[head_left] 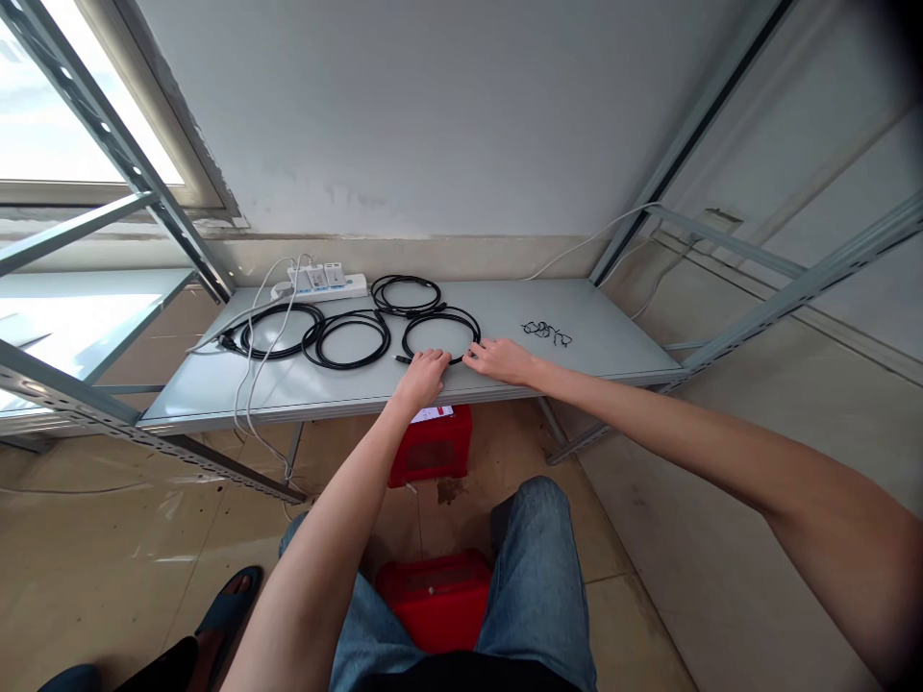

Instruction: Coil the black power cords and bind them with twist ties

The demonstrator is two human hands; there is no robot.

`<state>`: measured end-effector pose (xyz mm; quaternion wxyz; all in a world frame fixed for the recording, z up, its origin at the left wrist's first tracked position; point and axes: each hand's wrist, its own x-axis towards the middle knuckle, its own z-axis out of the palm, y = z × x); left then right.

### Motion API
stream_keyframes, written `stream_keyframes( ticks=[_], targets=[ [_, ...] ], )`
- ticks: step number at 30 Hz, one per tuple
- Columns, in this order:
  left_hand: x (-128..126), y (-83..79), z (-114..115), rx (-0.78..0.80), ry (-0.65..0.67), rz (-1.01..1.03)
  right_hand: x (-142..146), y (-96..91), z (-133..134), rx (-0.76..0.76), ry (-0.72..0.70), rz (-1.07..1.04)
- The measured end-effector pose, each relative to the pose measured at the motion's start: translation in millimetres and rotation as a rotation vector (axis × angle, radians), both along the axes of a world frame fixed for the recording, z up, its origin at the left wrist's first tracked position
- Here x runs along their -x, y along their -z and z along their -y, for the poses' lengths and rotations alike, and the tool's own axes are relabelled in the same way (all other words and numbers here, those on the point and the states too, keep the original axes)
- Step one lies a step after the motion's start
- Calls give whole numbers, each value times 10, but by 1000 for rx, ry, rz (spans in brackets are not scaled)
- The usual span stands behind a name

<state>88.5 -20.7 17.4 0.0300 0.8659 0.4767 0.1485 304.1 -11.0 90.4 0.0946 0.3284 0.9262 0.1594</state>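
A black cable (439, 313) lies coiled in a loop near the front middle of the grey shelf, one plug end sticking out at its lower left. My left hand (425, 375) is closed on the near edge of this coil, its fingertips partly hidden. On the coil's right side, the fingers of my right hand (497, 360) pinch the same cable. Three more coiled black cables, a back coil (406, 279), a middle coil (350, 363) and a left coil (281, 354), lie close by. To the right is a small tangle of thin black ties (548, 333).
A white power strip (338, 286) with plugged-in chargers stands at the back left; white cords (252, 389) hang over the shelf's front edge. Metal posts frame both sides. Below are red stools (433, 457), one bearing a phone-like screen. Another person's slippered foot (229, 601) is at lower left.
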Motion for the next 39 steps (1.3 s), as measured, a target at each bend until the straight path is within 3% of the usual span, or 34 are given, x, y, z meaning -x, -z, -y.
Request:
stream_keyframes(
  ticks=[2, 4, 9, 11, 13, 14, 16, 19, 21, 26, 30, 32, 35, 37, 39],
  targets=[
    [1, -6, 5, -1, -5, -6, 44, -26, -35, 31, -29, -8],
    [3, -12, 8, -1, -6, -9, 89, -7, -52, 125, 43, -135],
    [3, -23, 6, -8, 3, -12, 191, 187, -34, 569, 620, -809],
    [2, -27, 5, 3, 1, -12, 191, 250, -19, 770, 721, -955],
    [2, -29, 6, 9, 1, -13, 153, 269, -1, 863, 730, -1036],
    [2, -30, 7, 9, 2, -13, 123, 262, 9, 824, 698, -1030],
    [3, -31, 10, 12, 3, -9, 52, 220, 30, 578, 537, -855],
    [4, -37, 20, 11, 2, 1, -45, 140, 43, 200, 231, -395],
    [4, -44, 28, 5, 0, -3, -82, 107, 29, 68, 100, -145],
    [2, -44, 34, -9, -6, -23, -91, 85, -69, -64, -64, 50],
    [-3, -25, 23, -14, -14, -18, -44, 69, -101, -12, -104, 11],
    [-5, -18, 13, -5, -21, -20, 9, 90, -77, 62, -9, -119],
    [-1, -13, -4, -9, -12, -25, 112, 177, -17, 267, 366, -556],
    [3, -13, -7, -18, 1, -30, 159, 244, 14, 543, 649, -889],
    [1, -18, 4, -29, 9, -24, 158, 292, 29, 806, 784, -1110]
  ],
)
